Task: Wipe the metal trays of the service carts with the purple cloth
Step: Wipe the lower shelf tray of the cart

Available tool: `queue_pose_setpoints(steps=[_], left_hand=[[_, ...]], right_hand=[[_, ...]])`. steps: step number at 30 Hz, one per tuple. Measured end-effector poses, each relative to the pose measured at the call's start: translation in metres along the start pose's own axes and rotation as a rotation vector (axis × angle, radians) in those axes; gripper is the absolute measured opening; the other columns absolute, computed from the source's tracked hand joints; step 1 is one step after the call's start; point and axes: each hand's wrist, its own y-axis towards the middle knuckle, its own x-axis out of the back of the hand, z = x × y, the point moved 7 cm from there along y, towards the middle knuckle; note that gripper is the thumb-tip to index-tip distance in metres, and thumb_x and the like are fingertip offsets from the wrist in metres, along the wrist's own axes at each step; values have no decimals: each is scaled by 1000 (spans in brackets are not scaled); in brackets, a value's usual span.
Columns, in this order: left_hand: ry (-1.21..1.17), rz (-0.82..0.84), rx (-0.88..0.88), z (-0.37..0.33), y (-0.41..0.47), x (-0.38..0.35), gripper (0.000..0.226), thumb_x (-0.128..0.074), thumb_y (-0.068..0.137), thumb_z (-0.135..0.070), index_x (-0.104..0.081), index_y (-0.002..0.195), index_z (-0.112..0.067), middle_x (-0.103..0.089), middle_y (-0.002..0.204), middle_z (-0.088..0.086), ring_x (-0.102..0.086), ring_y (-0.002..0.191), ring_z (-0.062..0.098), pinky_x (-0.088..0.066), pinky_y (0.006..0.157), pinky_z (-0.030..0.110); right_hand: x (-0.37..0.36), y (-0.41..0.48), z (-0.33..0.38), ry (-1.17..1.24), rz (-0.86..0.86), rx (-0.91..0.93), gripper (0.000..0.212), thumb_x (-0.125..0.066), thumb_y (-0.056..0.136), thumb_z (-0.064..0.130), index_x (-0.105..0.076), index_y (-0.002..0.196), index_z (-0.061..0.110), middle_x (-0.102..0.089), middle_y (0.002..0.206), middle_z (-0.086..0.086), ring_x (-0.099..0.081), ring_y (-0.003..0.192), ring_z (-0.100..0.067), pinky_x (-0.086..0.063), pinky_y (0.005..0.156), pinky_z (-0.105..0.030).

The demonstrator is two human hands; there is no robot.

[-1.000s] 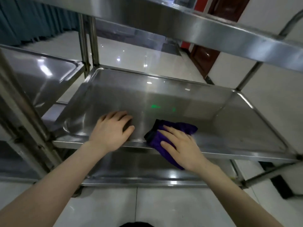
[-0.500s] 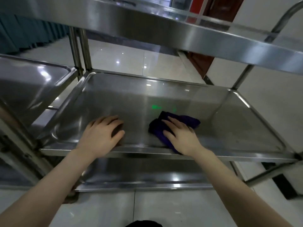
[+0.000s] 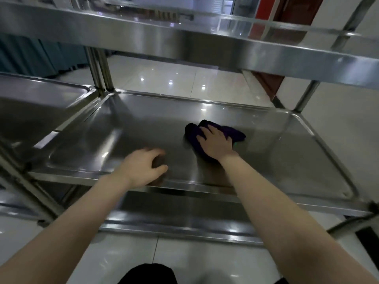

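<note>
The middle metal tray (image 3: 127, 128) of the service cart fills the centre of the head view. A crumpled purple cloth (image 3: 235, 133) lies on it right of centre, and my right hand (image 3: 215, 143) presses flat on the cloth with straight fingers. My left hand (image 3: 143, 168) rests near the tray's front rim, left of the cloth, fingers curled downward with nothing in them. It is slightly blurred.
The cart's top tray (image 3: 205, 39) hangs low overhead and a bottom tray (image 3: 184, 220) lies below. A second cart's tray (image 3: 41, 103) adjoins on the left. Upright posts (image 3: 100, 72) stand at the corners. A glossy tiled floor (image 3: 184, 78) and a white wall (image 3: 338, 124) lie beyond.
My right hand has pushed the purple cloth away from the front rim toward the tray's middle. My left hand has shifted right along the front and its fingers have curled.
</note>
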Motion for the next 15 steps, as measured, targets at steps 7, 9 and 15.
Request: queue_pose_setpoints(steps=[7, 9, 15], left_hand=[[94, -76, -126, -65, 29, -24, 47, -54, 91, -38, -50, 135, -24, -49, 142, 4, -44, 129, 27, -32, 108, 37], [108, -73, -172, -86, 36, -33, 48, -51, 92, -39, -48, 138, -26, -44, 146, 1, -41, 132, 25, -31, 109, 39], [160, -91, -131, -93, 41, -45, 45, -41, 96, -41, -44, 141, -33, -36, 152, -2, -33, 138, 24, -28, 111, 48]], right_hand=[[-2, -153, -38, -97, -143, 172, 55, -18, 96, 60, -36, 144, 42, -31, 155, 13, -29, 141, -13, -24, 110, -43], [-2, -154, -48, -91, -107, 160, 60, -11, 92, 64, -33, 144, 44, -29, 155, 15, -27, 142, -11, -23, 111, -43], [20, -19, -74, -51, -23, -4, 50, -29, 101, 50, -25, 149, 38, -14, 161, 11, -13, 147, -16, -12, 116, -54]])
